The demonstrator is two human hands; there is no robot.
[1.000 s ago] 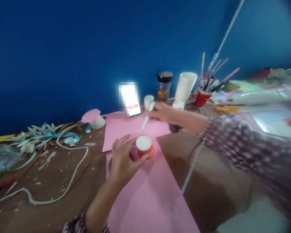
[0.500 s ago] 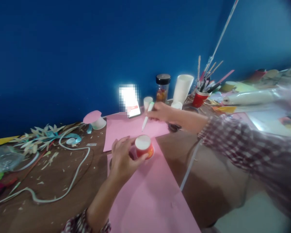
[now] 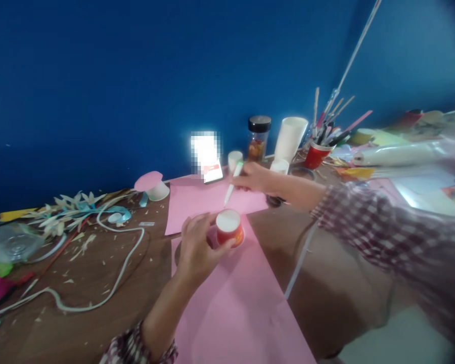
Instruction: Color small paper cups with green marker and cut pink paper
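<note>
A red paper cup (image 3: 230, 236) stands upside down on a pink sheet of paper (image 3: 235, 313), its white base facing up. Around its left and near side curl the fingers and thumb of my left hand (image 3: 200, 247), keeping it against the paper. My right hand (image 3: 252, 177) grips a white pen (image 3: 232, 188) with a green end. The pen slants down, and its tip is at the far edge of the cup; whether it touches the cup or the paper I cannot tell. A second pink sheet (image 3: 189, 202) lies beyond the cup.
A lit phone (image 3: 213, 174) leans near the blue wall. Behind my right hand stand a black-lidded jar (image 3: 259, 136), white cups (image 3: 290, 136) and a red cup of pens and sticks (image 3: 318, 154). At left are a white cable (image 3: 117, 275), pale paper flowers (image 3: 74, 210) and a pink-topped cup (image 3: 157, 191).
The whole view has shifted slightly, so things appear a little further right. My left hand stays on the cup and the pen stays in my right hand, its tip slightly further left along the cup.
</note>
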